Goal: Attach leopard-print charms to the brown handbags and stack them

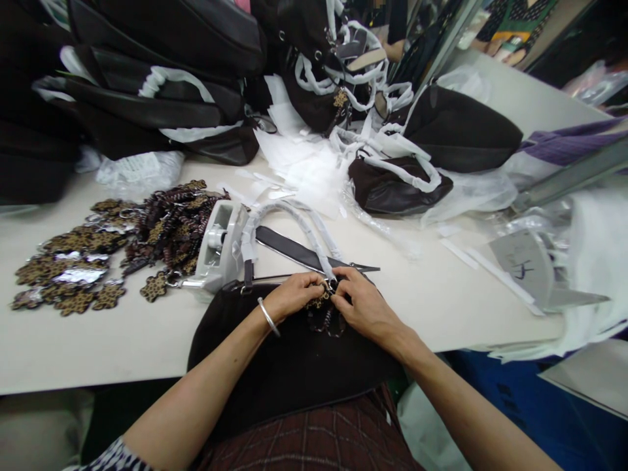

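Observation:
A dark brown handbag [289, 366] lies across the lap and the table's front edge, its handle [294, 219] wrapped in white paper. My left hand [299, 292], with a silver bangle at the wrist, pinches a leopard-print flower charm [318, 302] near the base of the handle. From the right, my right hand [360, 304] has its thumb and fingers closed at the ring where charm and handle meet. Dark braided cords hang below the fingers. The fingertips hide the clasp itself.
Left on the table [147, 353] lies a heap of leopard-print flower charms [78, 261] beside a grey tape dispenser [220, 242]. A dark strap [294, 248] rests behind the bag. More handbags [397, 186] and white paper sheets [304, 170] fill the back. Plastic wrapping lies right.

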Motion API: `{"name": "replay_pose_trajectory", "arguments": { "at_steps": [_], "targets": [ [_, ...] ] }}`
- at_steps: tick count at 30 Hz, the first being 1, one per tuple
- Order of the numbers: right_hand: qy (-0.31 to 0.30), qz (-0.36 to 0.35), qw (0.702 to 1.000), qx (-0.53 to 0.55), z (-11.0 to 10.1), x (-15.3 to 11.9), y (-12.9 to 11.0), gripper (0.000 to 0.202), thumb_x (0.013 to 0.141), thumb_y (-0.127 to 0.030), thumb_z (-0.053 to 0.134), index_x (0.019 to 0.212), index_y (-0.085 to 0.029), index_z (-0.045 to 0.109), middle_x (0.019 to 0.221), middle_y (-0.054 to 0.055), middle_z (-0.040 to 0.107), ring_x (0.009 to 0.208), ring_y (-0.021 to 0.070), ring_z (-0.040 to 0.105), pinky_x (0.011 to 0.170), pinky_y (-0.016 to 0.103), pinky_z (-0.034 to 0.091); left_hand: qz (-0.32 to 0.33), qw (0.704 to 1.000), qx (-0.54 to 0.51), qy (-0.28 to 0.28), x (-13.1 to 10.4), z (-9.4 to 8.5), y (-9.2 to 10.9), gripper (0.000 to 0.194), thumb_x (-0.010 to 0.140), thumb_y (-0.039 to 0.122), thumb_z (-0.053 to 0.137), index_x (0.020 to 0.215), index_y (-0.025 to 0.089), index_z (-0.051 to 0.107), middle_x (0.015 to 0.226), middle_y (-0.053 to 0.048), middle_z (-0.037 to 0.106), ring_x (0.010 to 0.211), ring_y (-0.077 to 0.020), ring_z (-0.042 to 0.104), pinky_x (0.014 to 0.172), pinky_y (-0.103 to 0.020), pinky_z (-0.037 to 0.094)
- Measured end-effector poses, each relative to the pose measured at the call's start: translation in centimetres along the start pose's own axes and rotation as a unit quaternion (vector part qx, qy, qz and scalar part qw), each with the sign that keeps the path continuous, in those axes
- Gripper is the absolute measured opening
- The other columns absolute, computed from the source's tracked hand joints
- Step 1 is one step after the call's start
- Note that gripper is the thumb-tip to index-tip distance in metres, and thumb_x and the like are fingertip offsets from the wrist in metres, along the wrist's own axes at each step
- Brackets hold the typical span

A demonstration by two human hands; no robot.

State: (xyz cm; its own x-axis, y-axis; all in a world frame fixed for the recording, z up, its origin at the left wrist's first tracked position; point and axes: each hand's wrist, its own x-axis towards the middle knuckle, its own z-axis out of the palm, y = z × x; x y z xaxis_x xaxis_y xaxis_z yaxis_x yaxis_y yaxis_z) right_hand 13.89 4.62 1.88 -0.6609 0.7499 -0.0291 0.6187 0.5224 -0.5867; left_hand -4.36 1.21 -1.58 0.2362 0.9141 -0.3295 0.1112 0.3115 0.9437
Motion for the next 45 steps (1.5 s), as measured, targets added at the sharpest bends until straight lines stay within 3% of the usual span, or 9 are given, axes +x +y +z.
{"name": "replay_pose_trajectory", "arguments": {
  "at_steps": [10, 23, 26, 29, 31, 34, 39, 42, 45],
  "targets": [
    [-0.007, -0.004, 1.000, 0.008, 0.1, 0.3, 0.4, 0.017, 0.084, -0.011, 0.060, 0.068, -0.017, 0.060, 0.125, 0.013, 0.056, 0.116, 0.0240, 0.055, 0.102, 0.041, 0.043, 0.021, 0.999, 0.028, 0.023, 1.1, -0.3, -0.5, 0.042, 0.084, 0.052, 0.050, 0.071, 0.014, 0.063, 0.061, 0.002, 0.053, 0.055, -0.0098, 0.043, 0.052, -0.021, 0.034],
    [-0.002, 0.009, 0.999, -0.047, 0.8, 0.4, 0.8, 0.014, 0.080, -0.013, 0.066, 0.067, -0.015, 0.065, 0.124, 0.016, 0.059, 0.116, 0.0276, 0.056, 0.102, 0.043, 0.043, 0.007, 0.994, 0.081, 0.073, 1.3, 0.7, -0.2, 0.017, 0.071, 0.032, 0.063, 0.069, 0.015, 0.062, 0.062, 0.003, 0.058, 0.058, -0.0112, 0.050, 0.056, -0.022, 0.037],
    [0.055, 0.005, 0.998, 0.009, 0.8, 0.2, 0.9, 0.011, 0.081, -0.015, 0.066, 0.070, -0.017, 0.064, 0.117, 0.012, 0.063, 0.112, 0.0250, 0.058, 0.100, 0.041, 0.044, 0.035, 0.982, 0.111, 0.147, 1.0, 0.8, 0.2, 0.016, 0.076, 0.031, 0.059, 0.069, 0.017, 0.058, 0.065, 0.002, 0.059, 0.062, -0.0123, 0.051, 0.059, -0.024, 0.038],
    [0.146, 0.040, 0.979, 0.133, 0.5, 0.0, 0.9, 0.006, 0.084, -0.021, 0.063, 0.079, -0.020, 0.065, 0.107, 0.008, 0.066, 0.105, 0.0215, 0.060, 0.097, 0.039, 0.044, 0.064, 0.976, 0.037, 0.204, 0.7, 0.7, 0.5, 0.016, 0.082, 0.031, 0.054, 0.075, 0.017, 0.054, 0.078, 0.000, 0.065, 0.073, -0.0134, 0.058, 0.069, -0.025, 0.043],
    [0.178, 0.087, 0.950, 0.242, 0.4, 0.0, 1.0, 0.008, 0.085, -0.027, 0.062, 0.086, -0.020, 0.065, 0.103, 0.006, 0.068, 0.097, 0.0202, 0.062, 0.092, 0.037, 0.047, 0.078, 0.977, -0.056, 0.192, 0.6, 0.8, 0.6, 0.015, 0.086, 0.032, 0.049, 0.080, 0.018, 0.050, 0.085, -0.002, 0.068, 0.079, -0.0132, 0.060, 0.073, -0.025, 0.044],
    [0.175, 0.141, 0.902, 0.369, 0.4, 0.1, 1.1, 0.019, 0.081, -0.034, 0.067, 0.091, -0.019, 0.066, 0.095, 0.005, 0.069, 0.084, 0.0183, 0.064, 0.080, 0.032, 0.051, 0.086, 0.975, -0.130, 0.159, 1.0, 0.9, 0.6, 0.016, 0.088, 0.034, 0.046, 0.082, 0.019, 0.045, 0.072, 0.002, 0.062, 0.067, -0.0106, 0.056, 0.066, -0.023, 0.042],
    [0.194, 0.138, 0.851, 0.468, 0.8, 0.0, 1.8, 0.019, 0.080, -0.033, 0.070, 0.092, -0.019, 0.065, 0.091, 0.003, 0.068, 0.072, 0.0129, 0.060, 0.068, 0.026, 0.049, 0.045, 0.986, -0.050, 0.152, 1.8, 0.9, -0.5, 0.015, 0.083, 0.033, 0.053, 0.080, 0.018, 0.051, 0.060, 0.006, 0.049, 0.054, -0.0087, 0.044, 0.055, -0.021, 0.035],
    [0.202, 0.159, 0.854, 0.452, 0.8, 0.0, 2.1, 0.020, 0.080, -0.036, 0.068, 0.090, -0.019, 0.064, 0.080, 0.001, 0.066, 0.056, 0.0104, 0.053, 0.052, 0.023, 0.042, 0.034, 0.992, 0.006, 0.120, 1.5, 0.5, -0.6, 0.011, 0.080, 0.027, 0.052, 0.081, 0.016, 0.056, 0.065, 0.004, 0.054, 0.059, -0.0102, 0.048, 0.059, -0.022, 0.038],
    [0.174, 0.197, 0.906, 0.332, 0.6, 0.2, 1.9, 0.018, 0.080, -0.034, 0.064, 0.089, -0.018, 0.065, 0.065, -0.001, 0.062, 0.050, 0.0118, 0.051, 0.047, 0.024, 0.040, 0.047, 0.992, 0.056, 0.106, 0.8, 0.2, 0.2, 0.013, 0.080, 0.024, 0.050, 0.086, 0.017, 0.059, 0.074, 0.001, 0.060, 0.066, -0.0125, 0.052, 0.065, -0.024, 0.042]
  ]
}}
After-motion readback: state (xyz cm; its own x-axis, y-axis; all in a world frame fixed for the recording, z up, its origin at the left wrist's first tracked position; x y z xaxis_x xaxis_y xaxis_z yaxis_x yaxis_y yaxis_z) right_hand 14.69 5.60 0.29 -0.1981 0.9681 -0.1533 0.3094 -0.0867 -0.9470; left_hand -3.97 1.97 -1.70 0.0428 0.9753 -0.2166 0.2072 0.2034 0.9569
